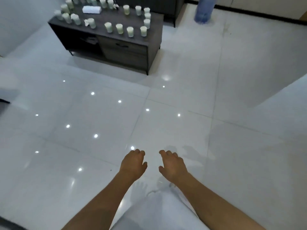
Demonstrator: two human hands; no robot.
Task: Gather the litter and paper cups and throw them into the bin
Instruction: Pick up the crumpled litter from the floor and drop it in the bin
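Both hands, left (132, 165) and right (172, 166), hang loosely curled and empty above the floor (166, 113), well short of the bench (154, 29) carrying paper cups (119, 28).

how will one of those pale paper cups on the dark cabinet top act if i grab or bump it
The pale paper cups standing on the dark grey low cabinet look tall for their narrow base, so a bump would probably tip one. They seem thin-walled and likely light, so a firm squeeze may crush them. The blur hides whether any hold liquid.
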